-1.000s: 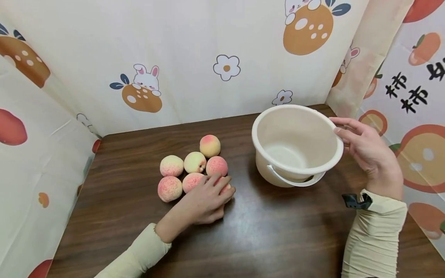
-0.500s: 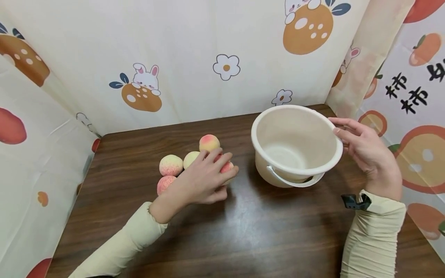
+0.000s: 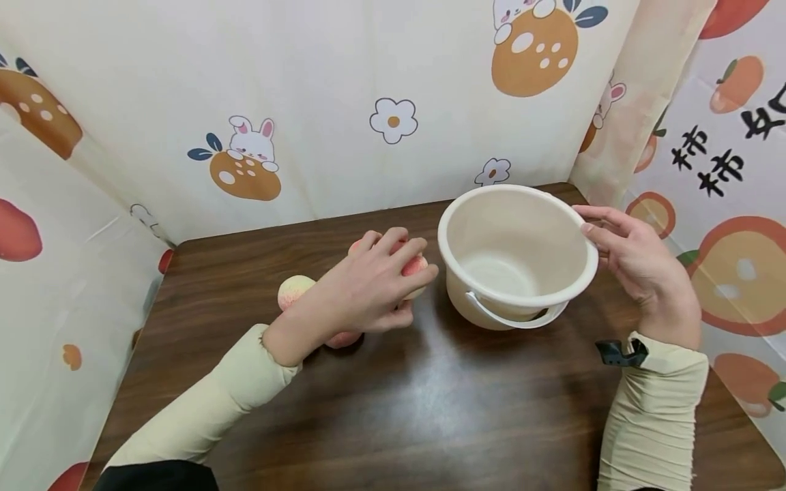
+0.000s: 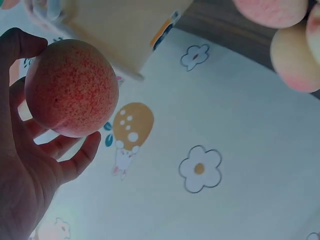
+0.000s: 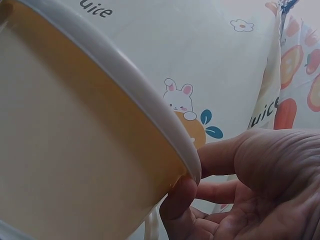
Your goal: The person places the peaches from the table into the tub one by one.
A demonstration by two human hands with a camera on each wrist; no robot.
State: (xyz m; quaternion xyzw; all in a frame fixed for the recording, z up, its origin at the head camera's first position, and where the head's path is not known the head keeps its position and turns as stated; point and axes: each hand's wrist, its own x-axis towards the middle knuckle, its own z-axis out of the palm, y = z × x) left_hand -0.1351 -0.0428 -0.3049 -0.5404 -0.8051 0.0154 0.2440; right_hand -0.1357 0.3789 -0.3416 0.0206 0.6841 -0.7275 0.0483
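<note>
My left hand (image 3: 371, 283) grips a pink-red peach (image 4: 72, 90) with curled fingers and thumb, above the group of peaches and left of the bucket. In the head view the fingers cover much of this peach. Behind and under the left hand lie other peaches, partly hidden; a pale one (image 3: 295, 290) shows left of the wrist and a pink one (image 3: 342, 339) below it. My right hand (image 3: 645, 262) pinches the right rim of a cream plastic bucket (image 3: 522, 221), thumb on one side of the rim and fingers on the other. The bucket stands upright, its inner floor visible.
The dark wooden table (image 3: 430, 416) carries everything. The bucket's handle (image 3: 522, 322) hangs down at its front. A printed curtain (image 3: 331, 82) closes off the back, with more printed cloth (image 3: 731, 204) along the right side.
My left hand has taken up a peach from the front right of the group, raised it and moved back and slightly right with it. The right hand stays on the bucket rim.
</note>
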